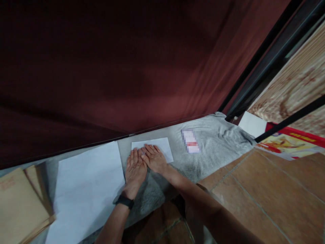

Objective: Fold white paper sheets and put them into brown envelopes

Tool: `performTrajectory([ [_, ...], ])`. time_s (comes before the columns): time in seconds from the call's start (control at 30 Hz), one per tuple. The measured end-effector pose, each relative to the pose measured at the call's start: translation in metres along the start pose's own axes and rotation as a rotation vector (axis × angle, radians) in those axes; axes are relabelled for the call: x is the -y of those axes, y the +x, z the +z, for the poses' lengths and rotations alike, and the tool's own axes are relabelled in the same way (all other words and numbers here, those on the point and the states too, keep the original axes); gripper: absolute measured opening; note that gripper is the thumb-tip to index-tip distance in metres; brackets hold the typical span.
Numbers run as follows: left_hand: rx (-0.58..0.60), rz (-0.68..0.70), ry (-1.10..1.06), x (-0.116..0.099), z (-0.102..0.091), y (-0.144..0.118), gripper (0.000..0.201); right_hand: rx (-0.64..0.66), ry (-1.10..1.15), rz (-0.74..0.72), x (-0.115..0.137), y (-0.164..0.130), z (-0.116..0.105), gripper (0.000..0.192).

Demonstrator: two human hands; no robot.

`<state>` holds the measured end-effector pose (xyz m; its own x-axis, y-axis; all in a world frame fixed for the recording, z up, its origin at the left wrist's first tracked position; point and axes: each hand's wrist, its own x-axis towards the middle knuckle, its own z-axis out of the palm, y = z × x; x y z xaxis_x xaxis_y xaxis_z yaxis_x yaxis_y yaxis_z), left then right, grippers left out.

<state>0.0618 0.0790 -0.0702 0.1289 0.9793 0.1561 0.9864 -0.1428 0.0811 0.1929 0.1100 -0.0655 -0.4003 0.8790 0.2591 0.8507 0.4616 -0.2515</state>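
Observation:
Both hands lie flat, side by side, on a small white sheet of paper point(164, 149) that rests on the grey cloth. My left hand point(135, 167) has its fingers stretched forward over the sheet's left part. Touching it, my right hand point(154, 158) presses down near the middle, fingers slightly spread. Left of them lies a large white sheet of paper point(88, 186). To the right is a small flat white, purple-edged item with a red band point(191, 140), its print blurred out.
A stack of brown paper envelopes point(22, 203) sits at the far left. The grey cloth point(215, 142) runs along a dark red curtain point(152, 84). At right are black metal bars point(264, 64), a colourful printed box point(289, 142) and brown floor tiles point(266, 193).

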Motion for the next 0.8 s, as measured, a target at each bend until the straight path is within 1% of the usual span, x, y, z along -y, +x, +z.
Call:
performTrajectory([
  [0.2, -0.049, -0.043, -0.041, -0.002, 0.002, 0.000, 0.062, -0.041, -0.060, 0.130, -0.015, 0.005, 0.002, 0.052],
  [0.33, -0.059, -0.097, -0.063, -0.003, 0.003, -0.001, 0.062, -0.041, -0.088, 0.214, -0.024, 0.003, -0.002, 0.056],
  [0.5, -0.056, -0.116, -0.079, -0.004, 0.003, -0.001, 0.063, -0.015, -0.106, 0.303, -0.040, -0.005, -0.010, 0.058],
  [0.63, -0.043, -0.139, -0.081, -0.004, 0.001, -0.002, 0.063, -0.014, -0.112, 0.342, -0.050, -0.013, -0.014, 0.059],
  [0.8, -0.039, -0.166, -0.085, -0.002, 0.000, -0.005, 0.063, -0.024, -0.116, 0.383, -0.053, -0.017, -0.016, 0.059],
])
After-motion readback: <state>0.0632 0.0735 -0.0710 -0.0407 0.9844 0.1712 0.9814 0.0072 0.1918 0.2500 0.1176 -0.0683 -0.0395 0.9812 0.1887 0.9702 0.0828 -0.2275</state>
